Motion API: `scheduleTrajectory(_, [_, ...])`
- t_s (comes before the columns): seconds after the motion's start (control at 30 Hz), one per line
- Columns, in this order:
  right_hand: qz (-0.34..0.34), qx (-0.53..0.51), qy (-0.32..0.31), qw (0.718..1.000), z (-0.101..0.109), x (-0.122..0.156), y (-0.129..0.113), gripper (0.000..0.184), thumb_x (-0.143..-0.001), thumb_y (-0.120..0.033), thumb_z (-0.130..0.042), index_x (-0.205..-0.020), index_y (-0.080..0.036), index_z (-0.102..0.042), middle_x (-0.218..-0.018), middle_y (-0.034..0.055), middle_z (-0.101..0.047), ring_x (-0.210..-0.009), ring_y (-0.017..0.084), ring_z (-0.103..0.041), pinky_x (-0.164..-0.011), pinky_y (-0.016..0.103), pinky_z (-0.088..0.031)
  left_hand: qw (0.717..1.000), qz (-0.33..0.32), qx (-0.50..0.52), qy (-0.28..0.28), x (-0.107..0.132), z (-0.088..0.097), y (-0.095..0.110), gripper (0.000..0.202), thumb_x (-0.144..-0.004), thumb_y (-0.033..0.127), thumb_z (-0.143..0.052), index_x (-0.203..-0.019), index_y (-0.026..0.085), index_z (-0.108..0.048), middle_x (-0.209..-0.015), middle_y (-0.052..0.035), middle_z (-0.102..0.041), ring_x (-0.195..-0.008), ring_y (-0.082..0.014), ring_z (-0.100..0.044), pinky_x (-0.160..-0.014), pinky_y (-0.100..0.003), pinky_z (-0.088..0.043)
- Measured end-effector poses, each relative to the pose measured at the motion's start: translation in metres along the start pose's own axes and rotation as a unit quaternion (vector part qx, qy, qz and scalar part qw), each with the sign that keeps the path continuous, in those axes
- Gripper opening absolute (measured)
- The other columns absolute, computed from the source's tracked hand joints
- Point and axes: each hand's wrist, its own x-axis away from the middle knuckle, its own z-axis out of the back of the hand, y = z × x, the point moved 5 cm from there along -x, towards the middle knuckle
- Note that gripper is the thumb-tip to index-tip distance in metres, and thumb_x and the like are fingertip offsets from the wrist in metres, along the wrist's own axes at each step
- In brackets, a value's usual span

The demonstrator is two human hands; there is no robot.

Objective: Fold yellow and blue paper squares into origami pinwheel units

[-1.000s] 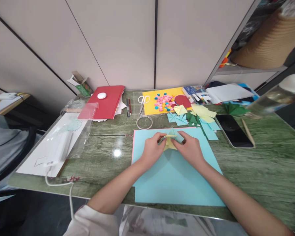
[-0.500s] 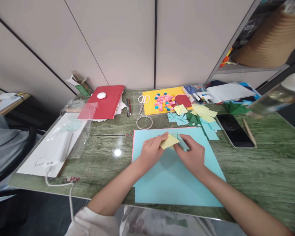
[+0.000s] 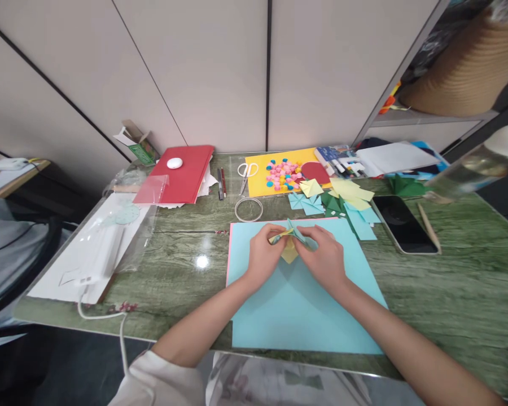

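My left hand (image 3: 263,256) and my right hand (image 3: 324,257) are close together above a large light-blue sheet (image 3: 300,304) on the green table. Between the fingertips of both hands is a small folded paper piece (image 3: 291,241), yellow and light blue. Both hands pinch it, the left from its left side and the right from its right side. A yellow corner of the piece points down between the thumbs. My fingers hide much of the piece.
Behind the sheet lie a tape ring (image 3: 249,210), scissors (image 3: 245,172), pens (image 3: 221,184), a yellow sheet (image 3: 260,180) with small coloured pieces, and folded papers (image 3: 347,206). A phone (image 3: 402,224) lies right, a red folder (image 3: 182,173) and a plastic-wrapped white item (image 3: 95,248) left.
The folded piece was opened out flat half a second ago, showing a yellow face; now both hands have drawn it back together into a bunched shape between the fingertips.
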Motion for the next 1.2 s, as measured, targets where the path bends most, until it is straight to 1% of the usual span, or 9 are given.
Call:
scheduleTrajectory(0.1, [-0.019,-0.058,-0.055,0.997,-0.008,-0.001,0.005,0.02,-0.076,-0.025,-0.054,-0.095,-0.024,-0.061,-0.116,0.003,-0.061,-0.107,0.021,-0.056,-0.096,0.041,-0.04,1.0,0.002,-0.006,0.005,-0.004,0.001,-0.006,0.013,-0.073,0.014,-0.055,-0.082,0.018,-0.064,-0.087,-0.0015,-0.068,-0.083,-0.0141,-0.062,-0.075,-0.024,-0.046])
scheduleTrajectory(0.17, [-0.048,-0.119,-0.078,0.989,-0.011,-0.002,0.009,0.023,-0.075,-0.024,-0.053,-0.097,-0.024,-0.059,-0.122,0.0035,-0.057,-0.11,0.02,-0.054,-0.093,0.038,-0.043,1.0,0.002,-0.011,0.008,-0.005,0.001,-0.008,0.014,-0.073,0.013,-0.054,-0.082,0.018,-0.065,-0.086,-0.0015,-0.069,-0.082,-0.014,-0.062,-0.074,-0.023,-0.046])
scheduleTrajectory(0.3, [-0.091,-0.191,-0.124,0.97,-0.013,-0.003,0.012,0.022,-0.074,-0.024,-0.053,-0.095,-0.023,-0.059,-0.101,0.002,-0.065,-0.092,0.018,-0.062,-0.079,0.033,-0.05,1.0,-0.001,-0.021,0.005,-0.002,0.001,-0.007,0.015,-0.075,0.015,-0.054,-0.085,0.018,-0.065,-0.088,-0.0007,-0.069,-0.08,-0.0139,-0.062,-0.072,-0.023,-0.046])
scheduleTrajectory(0.37, [-0.091,-0.175,-0.128,0.972,-0.01,-0.003,0.012,0.02,-0.073,-0.026,-0.053,-0.092,-0.024,-0.06,-0.095,0.001,-0.066,-0.088,0.018,-0.062,-0.074,0.031,-0.05,0.999,-0.005,-0.034,-0.002,-0.001,0.0,-0.006,0.017,-0.076,0.016,-0.053,-0.087,0.019,-0.065,-0.089,-0.0002,-0.069,-0.08,-0.014,-0.062,-0.072,-0.023,-0.046])
scheduleTrajectory(0.5, [-0.083,-0.105,-0.114,0.984,-0.005,-0.004,0.01,0.018,-0.076,-0.029,-0.052,-0.09,-0.024,-0.061,-0.089,-0.0005,-0.067,-0.083,0.017,-0.062,-0.074,0.029,-0.047,0.999,-0.008,-0.048,-0.017,0.001,-0.002,-0.006,0.021,-0.078,0.018,-0.053,-0.094,0.021,-0.066,-0.095,0.0001,-0.069,-0.083,-0.0153,-0.063,-0.074,-0.025,-0.047])
scheduleTrajectory(0.67, [-0.072,-0.056,-0.096,0.991,-0.004,-0.004,0.01,0.024,-0.076,-0.026,-0.05,-0.096,-0.026,-0.061,-0.091,-0.0016,-0.068,-0.078,0.017,-0.062,-0.07,0.028,-0.044,1.0,0.0,-0.011,-0.022,0.002,-0.005,-0.008,0.036,-0.077,0.012,-0.054,-0.111,0.022,-0.058,-0.106,-0.0026,-0.067,-0.094,-0.017,-0.062,-0.078,-0.027,-0.048])
scheduleTrajectory(0.83, [-0.074,-0.048,-0.095,0.992,-0.006,-0.004,0.009,0.028,-0.076,-0.027,-0.049,-0.101,-0.025,-0.062,-0.095,-0.0013,-0.069,-0.076,0.018,-0.062,-0.071,0.029,-0.045,0.999,-0.013,-0.02,-0.025,0.005,-0.006,-0.007,0.028,-0.079,0.012,-0.05,-0.101,0.023,-0.064,-0.106,-0.0013,-0.067,-0.095,-0.0165,-0.062,-0.083,-0.029,-0.047])
scheduleTrajectory(1.03, [-0.04,-0.05,-0.071,0.995,-0.005,-0.002,0.004,0.031,-0.078,-0.024,-0.045,-0.104,-0.026,-0.062,-0.1,0.0003,-0.068,-0.085,0.019,-0.063,-0.076,0.031,-0.047,0.999,-0.016,0.017,-0.028,0.009,-0.007,-0.003,0.034,-0.081,0.012,-0.047,-0.111,0.023,-0.058,-0.113,-0.0028,-0.064,-0.104,-0.0173,-0.059,-0.083,-0.028,-0.048])
scheduleTrajectory(1.2, [-0.002,-0.022,-0.078,0.997,-0.009,-0.002,0.005,0.034,-0.078,-0.02,-0.045,-0.109,-0.023,-0.059,-0.105,0.0033,-0.066,-0.096,0.021,-0.061,-0.081,0.034,-0.047,0.999,-0.015,0.021,-0.035,0.01,-0.009,-0.005,0.043,-0.08,0.01,-0.049,-0.12,0.025,-0.049,-0.117,-0.0031,-0.061,-0.106,-0.0178,-0.059,-0.085,-0.028,-0.048])
